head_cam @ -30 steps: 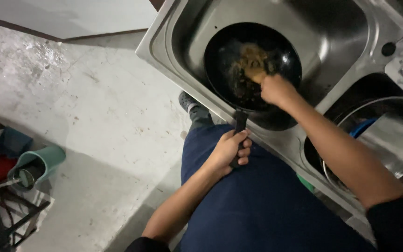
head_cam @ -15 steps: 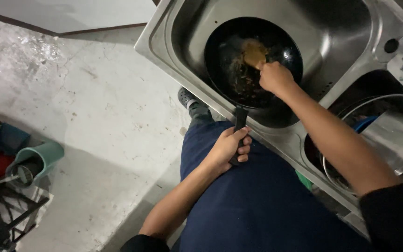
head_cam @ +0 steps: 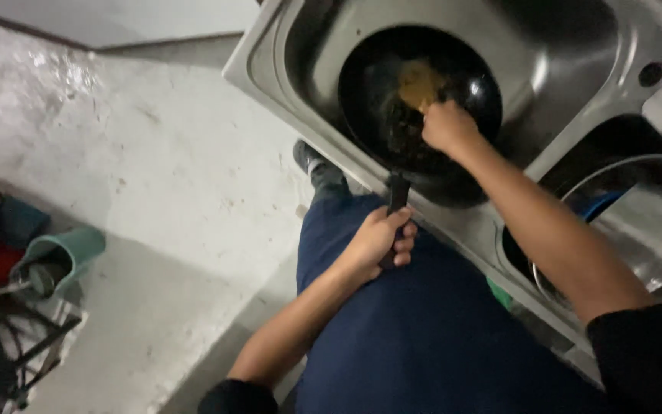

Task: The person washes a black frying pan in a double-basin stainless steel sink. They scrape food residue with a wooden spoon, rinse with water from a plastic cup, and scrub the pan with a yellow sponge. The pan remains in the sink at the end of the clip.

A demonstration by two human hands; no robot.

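Pan scrubbed in a steel sink, seen from above.

The left hand (head_cam: pixel 378 239) grips the black handle (head_cam: pixel 397 195) of the pan (head_cam: pixel 369 92), which lies in the sink (head_cam: pixel 561 54). The right hand (head_cam: pixel 447 126) is closed on a yellowish sponge (head_cam: pixel 417 83) pressed against the pan's inner surface. A steel bowl (head_cam: pixel 645 230) sits in the neighbouring basin; a green boot (head_cam: pixel 67 253) lies well apart on the floor (head_cam: pixel 155 176).

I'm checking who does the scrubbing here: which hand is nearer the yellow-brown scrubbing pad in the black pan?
Right. The right hand presses on the yellow-brown scrubbing pad inside the black pan; the left hand holds the pan's black handle, outside the sink, well below the pad.
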